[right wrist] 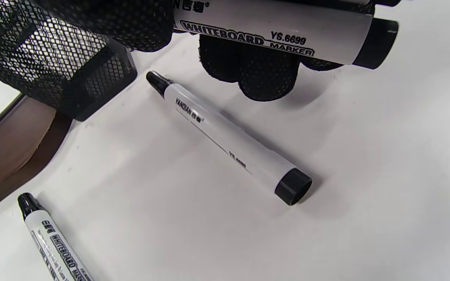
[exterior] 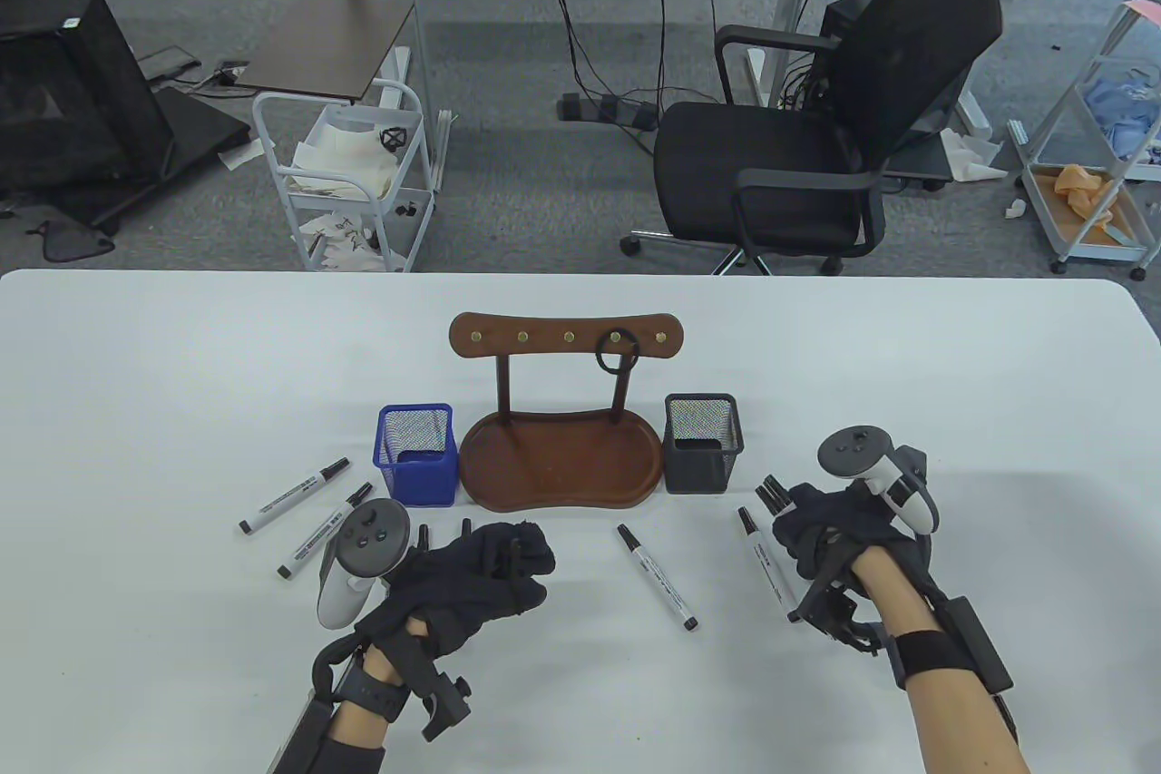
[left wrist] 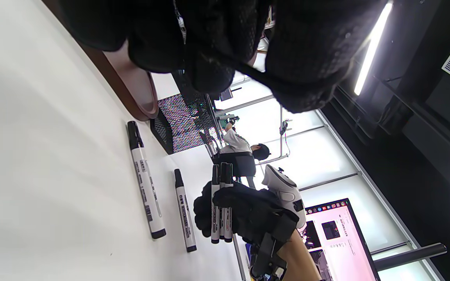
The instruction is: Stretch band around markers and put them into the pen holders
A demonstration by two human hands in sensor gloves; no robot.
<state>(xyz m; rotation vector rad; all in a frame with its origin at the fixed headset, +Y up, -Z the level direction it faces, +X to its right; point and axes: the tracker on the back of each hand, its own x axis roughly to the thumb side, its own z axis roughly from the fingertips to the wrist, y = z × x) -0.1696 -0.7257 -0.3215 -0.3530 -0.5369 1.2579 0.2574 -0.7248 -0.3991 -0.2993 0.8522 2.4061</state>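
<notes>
My right hand grips a bundle of three white markers with black caps, caps pointing toward the black mesh pen holder. One of the held markers lies across the gloved fingers. My left hand is curled near the table's front, with a thin black band stretched across its fingers. Loose markers lie on the table: two at the left, one in the middle, and one beside the right hand. The blue pen holder stands to the left.
A brown wooden stand with a tray sits between the two holders. Another black band hangs on one of its pegs. An office chair and a cart stand beyond the table's far edge.
</notes>
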